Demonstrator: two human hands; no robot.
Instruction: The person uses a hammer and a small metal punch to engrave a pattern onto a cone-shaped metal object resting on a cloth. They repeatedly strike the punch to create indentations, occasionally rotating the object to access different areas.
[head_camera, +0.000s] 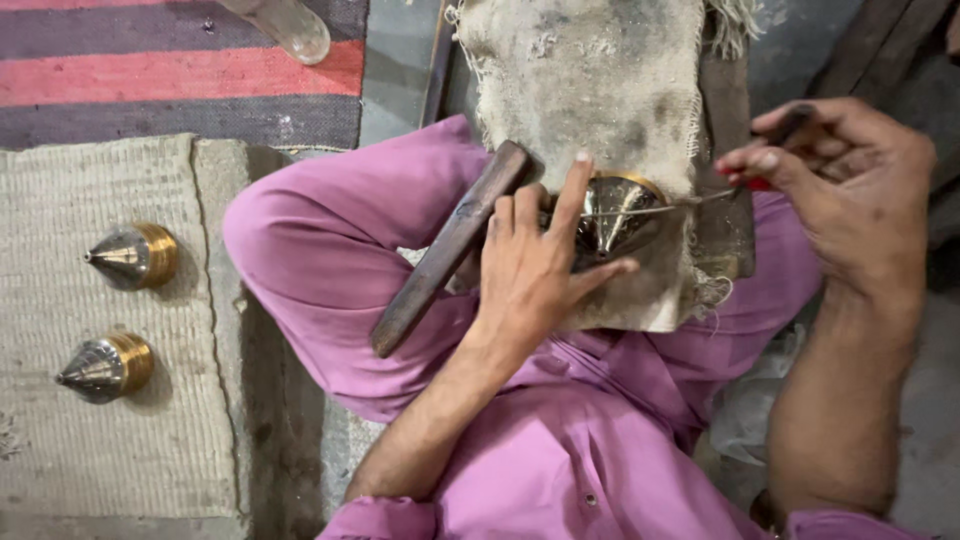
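Head camera, looking down at a seated person in pink clothing. The left hand (535, 265) is pressing a shiny cone-shaped metal piece (612, 212) with a brass rim against a worn cloth pad (590, 90) draped over a block at the lap; index finger and thumb are spread around the cone, clamping it in place. The right hand (850, 175) is pinching a thin metal tool (690, 203) with a red handle, fingers closed on it, its tip touching the cone. The tool is lying nearly level, its long axis running right to left, pointing at the cone. The cone's tip seems to be pointing down towards the person.

The step in hand looks like fine scraping or engraving; the next stroke probably calls for a steady grip.

A wooden-handled hammer (450, 245) is leaning across the thigh. Two finished cones (130, 255) (105, 367) are lying on a woven mat (60, 200), tips pointing left.
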